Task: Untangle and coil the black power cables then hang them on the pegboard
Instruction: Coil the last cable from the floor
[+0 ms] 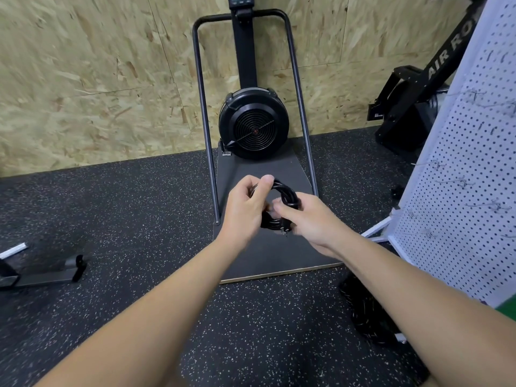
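Observation:
A black power cable point(287, 194) is wound into a small tight coil and held in front of me at mid frame. My left hand point(247, 203) grips the coil's left side, thumb over the top. From the right, my right hand point(304, 219) pinches the lower loops; the two-pin plug point(283, 229) pokes out beneath it. The white pegboard point(458, 174) stands tilted at the right edge, with several thin metal hooks point(494, 205) on it. A dark heap of more black cable point(368, 311) lies on the floor under my right forearm, partly hidden.
A black fan-wheel exercise machine point(254, 124) with a tall tubular frame and a dark base plate point(265, 252) stands straight ahead against the chipboard wall. Another black exercise machine point(413, 101) leans at the back right. A metal foot point(42, 272) lies on the speckled rubber floor at left.

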A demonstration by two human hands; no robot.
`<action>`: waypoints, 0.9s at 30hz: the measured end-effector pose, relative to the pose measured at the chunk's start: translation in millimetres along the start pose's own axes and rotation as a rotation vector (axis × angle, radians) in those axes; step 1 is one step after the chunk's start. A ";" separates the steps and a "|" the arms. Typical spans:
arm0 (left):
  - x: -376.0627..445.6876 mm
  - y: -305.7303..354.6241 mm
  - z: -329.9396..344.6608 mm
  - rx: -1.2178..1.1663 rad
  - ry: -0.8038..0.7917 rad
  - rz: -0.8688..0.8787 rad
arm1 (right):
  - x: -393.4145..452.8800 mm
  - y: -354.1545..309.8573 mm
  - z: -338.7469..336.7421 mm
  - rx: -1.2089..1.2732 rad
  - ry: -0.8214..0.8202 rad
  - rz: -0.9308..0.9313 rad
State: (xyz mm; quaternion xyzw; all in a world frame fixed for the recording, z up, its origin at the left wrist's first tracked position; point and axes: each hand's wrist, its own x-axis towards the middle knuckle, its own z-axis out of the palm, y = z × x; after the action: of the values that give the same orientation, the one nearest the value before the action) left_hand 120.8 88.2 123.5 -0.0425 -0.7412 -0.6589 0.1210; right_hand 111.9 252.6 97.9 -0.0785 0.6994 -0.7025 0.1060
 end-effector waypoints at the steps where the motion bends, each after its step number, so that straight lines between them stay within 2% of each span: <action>1: -0.4 -0.5 -0.5 -0.026 -0.020 -0.009 | -1.2 -2.4 -1.1 0.058 -0.030 0.029; 4: -3.7 -2.1 -1.7 -0.073 -0.120 -0.041 | -2.7 -6.2 -2.4 0.119 -0.020 0.024; 6: -3.8 -4.5 -1.7 -0.041 -0.162 -0.030 | -2.0 -6.4 -3.8 0.157 0.043 0.027; 10: 0.9 -17.4 -2.2 0.211 -0.070 -0.054 | 1.9 -1.4 -9.2 0.107 0.223 0.023; 13: 4.0 -26.6 -5.4 0.349 -0.024 -0.104 | 3.9 3.2 -8.7 0.015 0.274 0.014; 19: 4.6 -33.0 -6.1 0.063 -0.082 -0.170 | 4.9 2.1 -10.7 0.021 0.183 0.097; 23: 1.4 -27.8 -4.8 -0.163 -0.166 -0.295 | 5.0 2.5 -13.9 -0.004 0.163 0.061; 27: 3.1 -25.8 -2.3 -0.341 -0.143 -0.330 | 3.1 -0.4 -10.8 -0.046 0.177 -0.011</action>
State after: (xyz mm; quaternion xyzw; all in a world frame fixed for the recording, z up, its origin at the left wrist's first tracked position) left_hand 112.4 82.4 99.5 0.0127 -0.6230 -0.7806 -0.0498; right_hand 106.1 262.2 98.1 -0.0223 0.7215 -0.6910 0.0381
